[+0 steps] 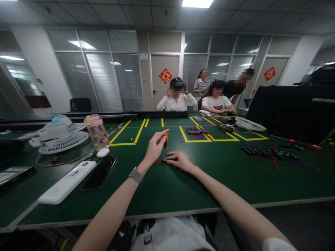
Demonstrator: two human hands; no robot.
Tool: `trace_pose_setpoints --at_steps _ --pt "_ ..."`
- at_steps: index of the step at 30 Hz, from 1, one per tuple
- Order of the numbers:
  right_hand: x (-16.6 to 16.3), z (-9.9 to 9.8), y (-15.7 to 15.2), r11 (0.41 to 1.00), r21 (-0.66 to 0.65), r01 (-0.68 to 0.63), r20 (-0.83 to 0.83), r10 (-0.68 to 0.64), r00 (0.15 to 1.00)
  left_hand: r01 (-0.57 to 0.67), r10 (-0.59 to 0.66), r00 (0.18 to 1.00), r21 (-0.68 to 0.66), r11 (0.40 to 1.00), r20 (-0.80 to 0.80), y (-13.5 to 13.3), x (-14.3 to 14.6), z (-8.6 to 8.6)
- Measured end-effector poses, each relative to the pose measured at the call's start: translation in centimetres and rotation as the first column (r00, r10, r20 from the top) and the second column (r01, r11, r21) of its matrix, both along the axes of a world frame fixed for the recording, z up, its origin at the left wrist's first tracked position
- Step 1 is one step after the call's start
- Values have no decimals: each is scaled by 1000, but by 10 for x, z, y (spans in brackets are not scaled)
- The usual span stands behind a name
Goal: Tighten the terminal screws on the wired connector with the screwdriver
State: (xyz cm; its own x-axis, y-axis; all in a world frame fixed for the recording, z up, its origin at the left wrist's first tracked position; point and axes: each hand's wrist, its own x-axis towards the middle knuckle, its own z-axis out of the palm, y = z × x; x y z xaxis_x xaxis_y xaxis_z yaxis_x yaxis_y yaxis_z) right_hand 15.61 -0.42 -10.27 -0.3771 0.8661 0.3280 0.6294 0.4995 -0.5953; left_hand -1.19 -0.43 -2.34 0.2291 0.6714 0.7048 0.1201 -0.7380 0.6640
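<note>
My left hand [155, 147], with a watch on its wrist, is closed around the orange and black handle of a screwdriver [166, 142]. The screwdriver stands upright, its shaft pointing down at a small part with red wire [160, 160] on the green table. Low on the tabletop, my right hand [180, 161] has its fingertips pressed together at that small part, beside the screwdriver's tip. The part is mostly hidden by my fingers and too small to make out fully.
Left of my arms lie a dark phone [101, 172], a white power bank [68, 182], a pink-lidded bottle [97, 132] and a white fan [64, 136]. Wired parts [197, 133] sit inside yellow tape, with more wired pieces [264, 152] at the right. Several people are across the table.
</note>
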Motion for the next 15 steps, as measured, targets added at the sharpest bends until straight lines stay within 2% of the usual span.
trace_pose_setpoints --at_steps 3,9,15 --pt "0 -1 0 1000 8 -3 -5 3 1000 41 -41 999 -18 999 20 0 1 0" --pt "0 -3 2 1000 15 -9 6 9 1000 -48 47 998 36 998 51 1 0 -2" --pt "1 -3 2 1000 12 -4 -3 4 1000 40 -41 998 9 999 38 0 1 -1"
